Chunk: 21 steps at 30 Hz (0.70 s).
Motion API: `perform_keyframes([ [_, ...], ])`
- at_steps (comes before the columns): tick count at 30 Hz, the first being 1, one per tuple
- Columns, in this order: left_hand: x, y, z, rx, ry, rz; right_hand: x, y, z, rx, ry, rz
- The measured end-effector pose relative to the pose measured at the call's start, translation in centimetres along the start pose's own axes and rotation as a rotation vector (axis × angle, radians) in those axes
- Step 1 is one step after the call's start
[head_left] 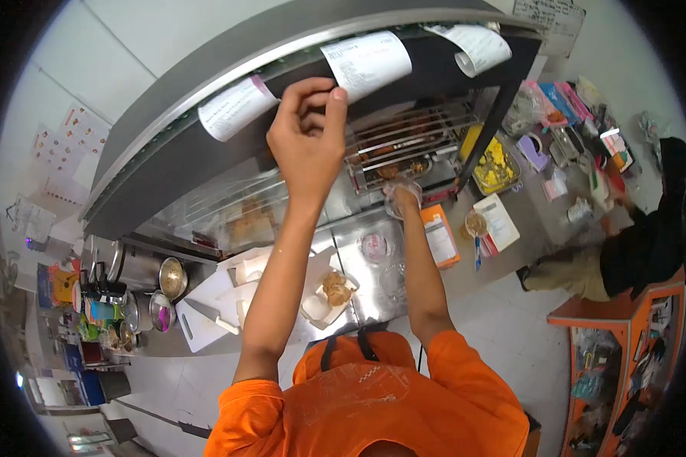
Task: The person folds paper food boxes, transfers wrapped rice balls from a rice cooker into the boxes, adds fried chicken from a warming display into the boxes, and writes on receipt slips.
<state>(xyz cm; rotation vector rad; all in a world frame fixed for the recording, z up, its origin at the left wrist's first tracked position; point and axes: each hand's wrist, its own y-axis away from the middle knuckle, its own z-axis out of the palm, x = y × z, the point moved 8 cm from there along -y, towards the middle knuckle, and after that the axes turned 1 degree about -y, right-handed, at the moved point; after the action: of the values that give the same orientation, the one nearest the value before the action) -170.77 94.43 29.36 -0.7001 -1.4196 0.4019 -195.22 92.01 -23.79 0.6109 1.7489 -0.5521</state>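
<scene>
My left hand is raised to the top edge of a food warmer. Its fingers are curled, with thumb and forefinger at the lower left corner of a printed paper receipt. Two more receipts, one on the left and one curling on the right, hang from the same rail. Lower down, my right hand wears a clear plastic glove and reaches to the warmer's opening, beside a tray of brown food. Its fingers are partly hidden. Below, an open takeaway box contains a browned piece of food.
A knife lies on a white cutting board at left, near metal bowls. At right are a yellow food tray, an orange box and a cup with a blue spoon. Another person stands beyond.
</scene>
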Motion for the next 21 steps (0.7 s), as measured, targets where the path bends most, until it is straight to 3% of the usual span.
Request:
perform_keyframes([
  [2,-1.3,3.1,0.0,0.082,-0.126,0.096,0.1,1.0,-0.2,0.110,-0.382,0.133],
  [5,-10.3,9.3,1.3,-0.139,-0.479,0.058,-2.9,4.4,-0.2,0.284,-0.847,0.305],
  [6,-13.0,10.6,1.4,-0.183,-0.571,0.048,-4.2,5.2,-0.9,0.312,-0.851,0.358],
  [9,-17.5,12.3,1.2,-0.188,-0.719,0.064,-0.7,4.3,-1.0,0.373,-0.562,0.292],
  [13,-19.4,12.5,0.2,-0.172,-0.747,0.078,-3.3,6.2,-1.6,0.372,-0.431,0.307],
  [15,-19.6,12.4,-0.2,-0.167,-0.739,0.075,-3.5,5.7,-1.8,0.315,-0.091,0.253],
  [16,-19.2,12.4,-0.4,-0.166,-0.733,0.063,-6.8,6.2,-2.4,0.226,0.228,0.225],
  [18,-18.6,12.3,-0.9,-0.164,-0.720,0.042,-9.7,7.3,-2.8,0.143,0.360,0.258],
  [21,-18.3,12.2,-1.8,-0.145,-0.713,0.043,-10.3,8.8,-2.5,0.187,-0.020,0.373],
])
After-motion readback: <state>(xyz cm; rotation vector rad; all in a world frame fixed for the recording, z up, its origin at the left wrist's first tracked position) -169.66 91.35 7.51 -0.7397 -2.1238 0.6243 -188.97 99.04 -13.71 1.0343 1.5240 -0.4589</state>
